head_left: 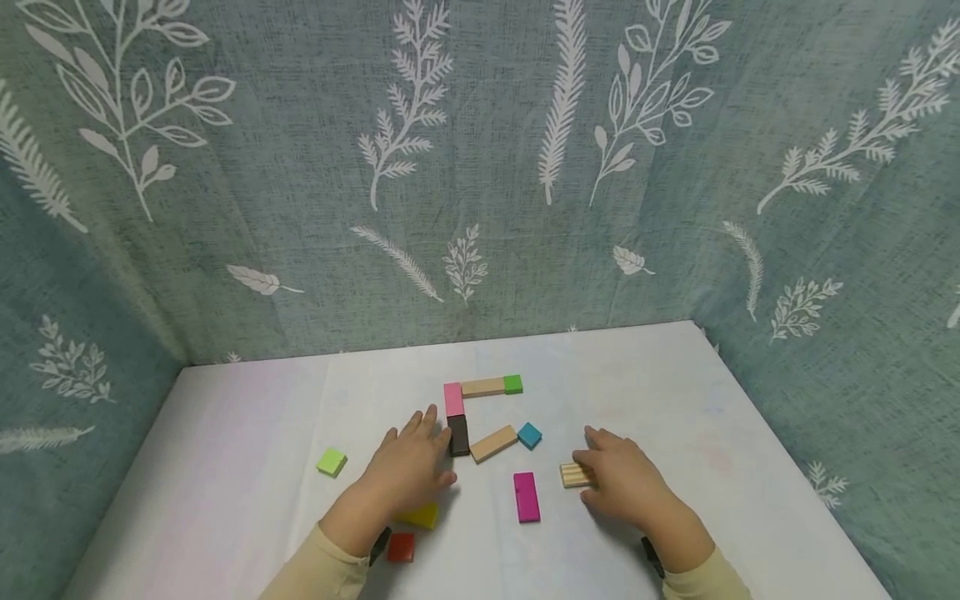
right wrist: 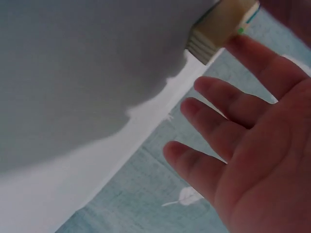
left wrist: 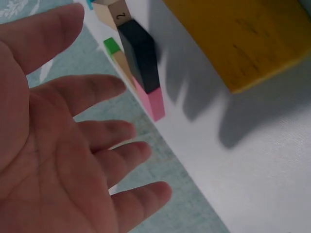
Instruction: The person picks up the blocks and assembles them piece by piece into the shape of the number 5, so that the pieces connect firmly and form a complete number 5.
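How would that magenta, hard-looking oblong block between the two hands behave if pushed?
The magenta oblong block would probably slide rather than roll, given its flat top and straight edges. It seems unlikely to tip, since it lies low and flat on the white tabletop. Its crisp, unbent outline suggests it is stiff, not floppy.

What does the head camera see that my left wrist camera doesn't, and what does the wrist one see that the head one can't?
Only the head view shows the right hand, the red block, the magenta block and the lime-green block.

Only the left wrist view shows the palm of the left hand and a number 2 on the end of a wooden block.

Both show the left hand, that wooden block, the black block, the pink block and the yellow block.
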Demonstrator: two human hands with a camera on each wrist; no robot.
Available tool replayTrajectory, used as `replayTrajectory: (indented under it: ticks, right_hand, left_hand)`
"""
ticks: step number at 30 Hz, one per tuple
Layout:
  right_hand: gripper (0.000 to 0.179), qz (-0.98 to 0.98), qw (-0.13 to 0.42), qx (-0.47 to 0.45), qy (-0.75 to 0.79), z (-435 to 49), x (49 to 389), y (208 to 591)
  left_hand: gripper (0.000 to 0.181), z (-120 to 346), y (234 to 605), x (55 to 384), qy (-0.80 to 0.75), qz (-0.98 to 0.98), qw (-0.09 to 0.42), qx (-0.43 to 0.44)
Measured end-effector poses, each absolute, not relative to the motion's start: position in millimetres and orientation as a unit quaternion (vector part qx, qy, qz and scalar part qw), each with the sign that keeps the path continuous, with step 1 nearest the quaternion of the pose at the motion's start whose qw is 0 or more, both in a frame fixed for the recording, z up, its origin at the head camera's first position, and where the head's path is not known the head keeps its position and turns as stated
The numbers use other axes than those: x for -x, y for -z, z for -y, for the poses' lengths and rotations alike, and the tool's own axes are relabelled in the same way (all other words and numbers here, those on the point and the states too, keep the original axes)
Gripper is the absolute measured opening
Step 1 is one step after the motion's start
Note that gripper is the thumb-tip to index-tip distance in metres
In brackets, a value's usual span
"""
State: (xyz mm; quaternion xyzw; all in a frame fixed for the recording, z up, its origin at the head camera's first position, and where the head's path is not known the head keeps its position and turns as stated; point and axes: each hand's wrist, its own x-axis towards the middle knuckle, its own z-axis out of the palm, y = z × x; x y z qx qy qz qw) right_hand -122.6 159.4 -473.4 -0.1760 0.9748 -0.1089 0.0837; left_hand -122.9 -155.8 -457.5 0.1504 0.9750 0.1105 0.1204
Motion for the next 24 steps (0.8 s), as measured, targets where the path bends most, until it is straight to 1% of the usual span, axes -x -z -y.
replayTrajectory:
  ticks: [4,6,9,11,16,20,24]
  right_hand:
    - [0.027,-0.980,0.064,0.168,0.090,-158,123,478]
    - [0.024,-0.981,0.052,0.165,0.082,-156,123,480]
    - [0.038,-0.982,0.051,0.169,0.072,-152,123,483]
    - [0.048,-0.980,0.063,0.174,0.074,-151,123,482]
    - [0.071,-0.966,0.139,0.184,0.114,-154,123,475]
    - [0.077,-0.948,0.191,0.212,0.140,-158,124,470]
    - [0.075,-0.944,0.202,0.228,0.130,-160,126,470]
  left_hand:
    - [0.069,155,457,120,-0.109,-0.974,0.124,-0.155]
    - [0.070,156,456,118,-0.107,-0.975,0.123,-0.153]
    - [0.071,157,455,115,-0.112,-0.974,0.128,-0.147]
    - [0.071,157,455,112,-0.116,-0.973,0.132,-0.146]
    - [0.072,157,456,110,-0.115,-0.973,0.126,-0.158]
    - [0.072,157,457,109,-0.113,-0.973,0.120,-0.163]
    - [0.073,157,460,109,-0.117,-0.972,0.119,-0.166]
